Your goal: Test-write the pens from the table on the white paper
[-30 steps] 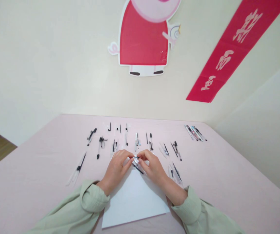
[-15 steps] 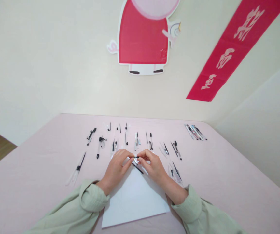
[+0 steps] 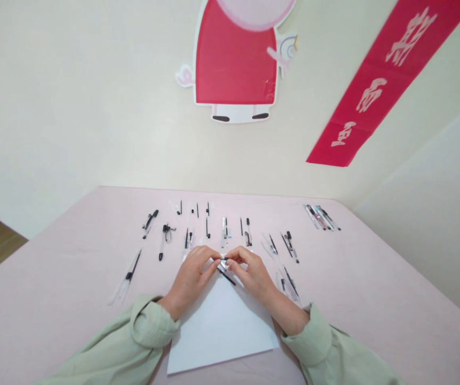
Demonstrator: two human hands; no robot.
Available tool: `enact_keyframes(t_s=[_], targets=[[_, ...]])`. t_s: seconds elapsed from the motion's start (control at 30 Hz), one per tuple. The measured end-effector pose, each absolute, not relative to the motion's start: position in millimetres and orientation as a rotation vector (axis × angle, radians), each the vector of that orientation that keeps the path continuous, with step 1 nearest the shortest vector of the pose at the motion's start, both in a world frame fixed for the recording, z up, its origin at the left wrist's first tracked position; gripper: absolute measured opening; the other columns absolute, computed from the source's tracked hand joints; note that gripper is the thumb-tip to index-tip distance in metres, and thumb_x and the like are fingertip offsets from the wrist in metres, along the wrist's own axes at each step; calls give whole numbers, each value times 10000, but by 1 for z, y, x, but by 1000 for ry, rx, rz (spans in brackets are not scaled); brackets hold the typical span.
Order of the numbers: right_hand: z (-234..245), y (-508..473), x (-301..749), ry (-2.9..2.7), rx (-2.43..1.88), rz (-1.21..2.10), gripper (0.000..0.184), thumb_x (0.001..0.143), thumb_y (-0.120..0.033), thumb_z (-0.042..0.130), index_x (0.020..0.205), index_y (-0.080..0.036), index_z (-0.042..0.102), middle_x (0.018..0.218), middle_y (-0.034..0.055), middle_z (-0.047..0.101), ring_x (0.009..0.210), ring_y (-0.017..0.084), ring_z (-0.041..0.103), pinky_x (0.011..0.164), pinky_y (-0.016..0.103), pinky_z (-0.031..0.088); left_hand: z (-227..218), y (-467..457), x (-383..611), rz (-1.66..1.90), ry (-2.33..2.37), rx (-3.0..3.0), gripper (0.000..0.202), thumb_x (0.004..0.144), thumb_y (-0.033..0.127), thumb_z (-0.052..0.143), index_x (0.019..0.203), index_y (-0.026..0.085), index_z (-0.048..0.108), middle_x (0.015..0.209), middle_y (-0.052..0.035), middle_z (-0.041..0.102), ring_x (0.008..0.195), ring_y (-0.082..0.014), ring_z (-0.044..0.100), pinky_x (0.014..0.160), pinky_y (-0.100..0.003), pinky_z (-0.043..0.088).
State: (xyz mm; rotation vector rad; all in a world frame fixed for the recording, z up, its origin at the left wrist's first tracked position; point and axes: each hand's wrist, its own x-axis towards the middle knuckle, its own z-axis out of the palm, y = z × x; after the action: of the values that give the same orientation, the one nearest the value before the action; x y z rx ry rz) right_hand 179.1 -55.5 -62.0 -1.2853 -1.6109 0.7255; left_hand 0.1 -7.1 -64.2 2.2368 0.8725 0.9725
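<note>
My left hand [image 3: 192, 278] and my right hand [image 3: 252, 275] meet above the far edge of a white sheet of paper [image 3: 220, 331]. Both pinch a small clear pen part with a black end [image 3: 222, 259] between their fingertips. A black pen refill [image 3: 227, 277] lies slanted just under the hands on the paper. Both wrists wear pale green sleeves.
Several taken-apart pens and pen parts [image 3: 198, 230] lie in rows across the pink table [image 3: 53, 289] beyond the hands. A group of whole pens [image 3: 321, 217] lies at the far right. One clear pen [image 3: 128, 277] lies at the left. More pens [image 3: 288, 280] lie beside my right wrist.
</note>
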Motion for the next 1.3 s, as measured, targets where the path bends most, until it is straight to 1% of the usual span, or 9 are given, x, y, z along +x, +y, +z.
enact_keyframes(t_s=[0.47,0.73,0.8,0.87,0.93,0.97,1.13,1.3], targets=[[-61,-56,178,-1666,-1292,677,82,856,-156,552,881,-203,615,834,13,638,783,151,605,732,277,476,-62,-9,1,987,865,2169,112,919,287,527,889,214,607,871,-31,638,872,-200,574,796,-332,434],[-62,-56,176,-1707,-1307,615,83,845,-135,552,874,-207,581,830,6,606,774,150,583,720,275,454,-59,-8,1,968,844,2174,124,913,290,530,891,222,630,877,-34,663,880,-203,590,804,-342,448],[-61,-56,175,-1690,-1309,614,60,839,-147,564,842,-206,577,826,8,594,776,154,573,719,280,450,-59,-8,2,954,815,2184,134,915,288,523,933,229,642,906,-43,676,896,-207,597,815,-349,452],[-62,-54,176,-1631,-1299,638,52,828,-153,569,816,-204,572,825,11,587,790,159,571,736,286,453,-59,-8,1,946,814,2194,179,919,282,515,1044,237,635,950,-53,684,922,-213,599,840,-364,451],[-64,-51,178,-1530,-1296,678,39,815,-164,573,812,-203,570,824,11,593,803,162,576,761,297,460,-61,-6,0,966,873,2210,252,920,255,502,1150,235,601,983,-61,681,949,-222,595,869,-386,445],[-66,-49,180,-1474,-1301,698,29,808,-176,577,816,-203,571,821,10,598,803,164,578,768,302,464,-63,-5,-1,980,918,2228,270,919,229,489,1168,228,593,996,-65,676,963,-228,590,880,-397,440],[-76,-42,187,-1276,-1332,772,85,793,-267,600,834,-196,576,801,11,611,775,166,575,749,310,469,-68,1,-3,921,1108,2434,313,855,78,482,1069,219,661,1030,-87,642,1007,-268,564,890,-450,428],[-77,-39,187,-1248,-1315,790,102,779,-281,604,826,-194,575,783,1,599,752,160,574,736,302,464,-67,5,2,765,1022,2637,377,820,42,540,1076,275,690,1164,-99,609,1118,-300,517,944,-487,405]])
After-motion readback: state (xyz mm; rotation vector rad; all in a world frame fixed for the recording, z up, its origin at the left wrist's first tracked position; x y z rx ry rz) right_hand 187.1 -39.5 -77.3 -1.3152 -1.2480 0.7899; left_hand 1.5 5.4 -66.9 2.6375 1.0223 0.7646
